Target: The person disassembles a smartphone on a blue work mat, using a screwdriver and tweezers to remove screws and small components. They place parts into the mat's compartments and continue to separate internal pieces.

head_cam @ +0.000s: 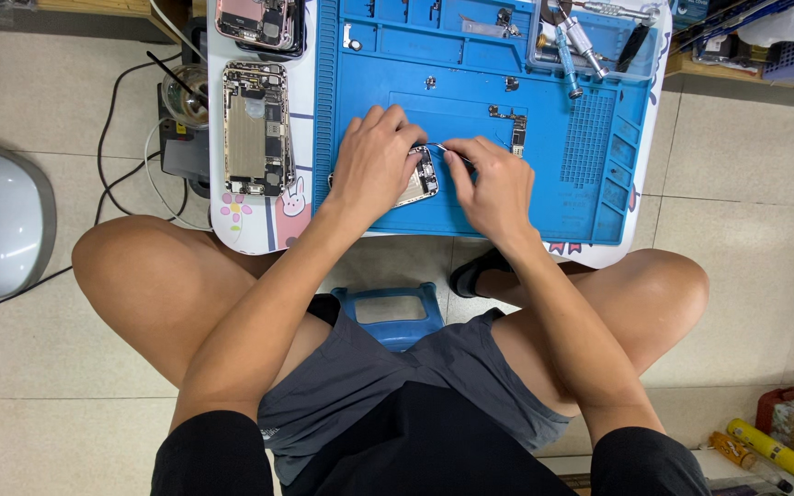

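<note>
My left hand (374, 163) lies over an opened phone body (422, 180) on the blue repair mat (553, 197), fingers curled on it and holding it down. My right hand (493, 184) pinches thin metal tweezers (448, 150) whose tip reaches the phone's upper edge. Most of the phone is hidden under my left hand. A small circuit part (515, 129) lies on the mat just beyond my right hand.
A second opened phone (255, 129) lies left of the mat on the small white table (252, 230), a third (257, 22) above it. Screwdrivers (573, 50) sit in a tray at the mat's top right. Cables (121, 156) trail left. A blue stool (390, 312) stands between my knees.
</note>
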